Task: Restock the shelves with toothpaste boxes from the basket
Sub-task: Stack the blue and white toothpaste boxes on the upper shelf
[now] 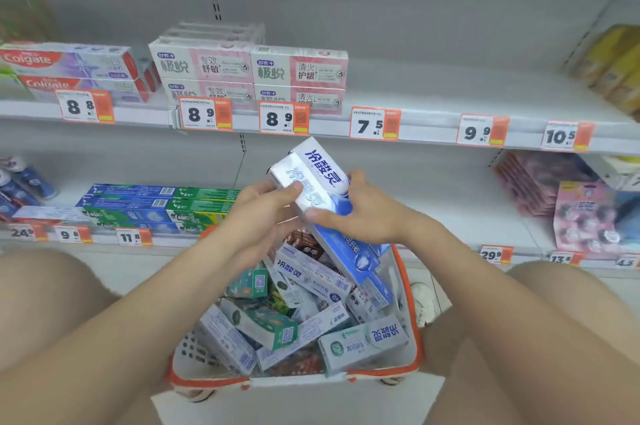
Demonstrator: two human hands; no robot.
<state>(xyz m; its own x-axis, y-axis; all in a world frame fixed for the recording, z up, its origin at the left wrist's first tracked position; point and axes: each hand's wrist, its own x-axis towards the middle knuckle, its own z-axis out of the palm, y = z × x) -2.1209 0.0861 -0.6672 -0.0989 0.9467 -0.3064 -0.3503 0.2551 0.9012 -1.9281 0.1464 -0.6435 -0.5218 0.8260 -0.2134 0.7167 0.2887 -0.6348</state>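
Btwn L hand (261, 208), R hand (369, 213): toothpaste boxes (313, 170), gripped.

One basket (214, 381) with a jumble of boxes (311, 274) in it, at least a dozen, can't count them all tbh. A left hand (263, 206) and a right hand (370, 216), so two, with two more boxes: one silver box (287, 170), one blue box (356, 255). Upper shelf (450, 92): six price tags (375, 123), two Colgate boxes (65, 61) far left, four pink boxes (249, 68) showing. Lower shelf (433, 203): six price tags again.
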